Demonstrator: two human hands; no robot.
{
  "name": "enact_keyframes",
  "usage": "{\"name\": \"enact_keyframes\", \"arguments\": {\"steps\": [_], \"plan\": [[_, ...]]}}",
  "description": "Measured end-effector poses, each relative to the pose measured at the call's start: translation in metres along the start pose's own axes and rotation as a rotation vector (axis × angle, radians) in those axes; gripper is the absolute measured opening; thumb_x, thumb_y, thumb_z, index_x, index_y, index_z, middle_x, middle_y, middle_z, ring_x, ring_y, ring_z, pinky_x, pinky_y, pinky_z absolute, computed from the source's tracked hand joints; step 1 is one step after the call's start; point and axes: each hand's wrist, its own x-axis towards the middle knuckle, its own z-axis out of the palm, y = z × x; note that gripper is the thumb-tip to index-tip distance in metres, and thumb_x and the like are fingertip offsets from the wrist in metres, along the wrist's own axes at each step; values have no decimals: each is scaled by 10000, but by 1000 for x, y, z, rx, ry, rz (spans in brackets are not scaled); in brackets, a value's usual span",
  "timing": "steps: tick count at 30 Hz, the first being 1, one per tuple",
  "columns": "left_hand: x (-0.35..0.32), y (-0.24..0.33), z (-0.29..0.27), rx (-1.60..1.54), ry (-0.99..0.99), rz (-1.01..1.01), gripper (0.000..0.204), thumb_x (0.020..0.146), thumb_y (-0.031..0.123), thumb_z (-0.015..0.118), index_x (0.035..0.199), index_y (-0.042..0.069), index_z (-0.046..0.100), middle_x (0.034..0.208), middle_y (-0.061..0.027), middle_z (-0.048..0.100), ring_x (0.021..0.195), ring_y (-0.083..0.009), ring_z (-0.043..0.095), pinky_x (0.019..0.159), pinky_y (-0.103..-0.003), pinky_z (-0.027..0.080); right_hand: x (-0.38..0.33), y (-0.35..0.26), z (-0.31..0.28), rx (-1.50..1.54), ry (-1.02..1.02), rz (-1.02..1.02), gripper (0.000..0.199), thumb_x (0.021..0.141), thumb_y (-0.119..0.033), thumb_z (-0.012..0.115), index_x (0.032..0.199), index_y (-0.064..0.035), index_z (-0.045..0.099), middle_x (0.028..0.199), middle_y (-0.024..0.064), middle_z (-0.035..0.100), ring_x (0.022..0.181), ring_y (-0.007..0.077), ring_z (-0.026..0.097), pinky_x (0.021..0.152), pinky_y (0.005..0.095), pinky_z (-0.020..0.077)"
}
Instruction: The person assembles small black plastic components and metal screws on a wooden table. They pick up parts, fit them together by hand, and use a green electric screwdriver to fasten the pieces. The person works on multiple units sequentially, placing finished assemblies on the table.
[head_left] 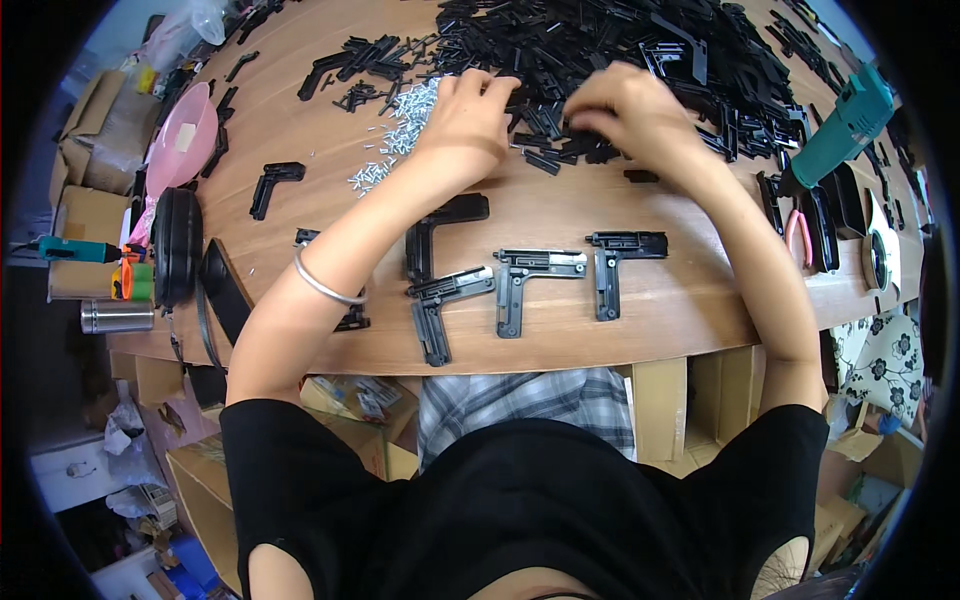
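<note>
My left hand [472, 118] reaches forward between a heap of small silver screws [408, 120] and a big pile of black plastic parts [580, 55]. Its fingers are apart, and no held thing shows. Over the near edge of the pile is my right hand [632, 108], fingers bent and smeared by motion; whether it grips a part cannot be made out. Closer to me lie pistol-shaped black plastic shell halves, inner sides up: a left one [432, 325], a middle one [510, 300] and a right one [608, 285]. Another pistol-shaped piece [420, 245] lies behind them, partly hidden by my left forearm.
A teal power screwdriver [845, 125] stands at the right, near pink-handled pliers [798, 238] and a tape roll [880, 258]. On the left are a pink basin [180, 135], a black case [178, 245], a second teal driver [75, 250] and a lone pistol-shaped piece [270, 187].
</note>
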Motion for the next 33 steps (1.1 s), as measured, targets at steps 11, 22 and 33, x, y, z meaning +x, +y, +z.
{"name": "enact_keyframes", "arguments": {"steps": [11,22,33], "plan": [[5,25,7,-228,-146,-49,310,840,72,556,1147,27,573,1138,-166,516,998,-319,554,876,-348,458,81,47,37,-110,122,196,152,736,-141,674,846,-45,714,779,159,666,752,315,650,750,358,517],[39,-11,-3,-209,-49,-183,255,825,84,559,1072,63,615,1022,-151,587,881,-270,599,821,-363,460,45,39,7,162,193,301,215,761,-162,679,945,-52,691,822,118,687,759,241,669,739,315,520],[107,-24,55,-86,217,-23,197,819,238,613,904,76,687,859,-153,657,837,-320,622,793,-404,479,-71,-25,-43,527,125,521,161,756,-66,706,899,3,679,824,60,687,758,120,636,700,223,501]]}}
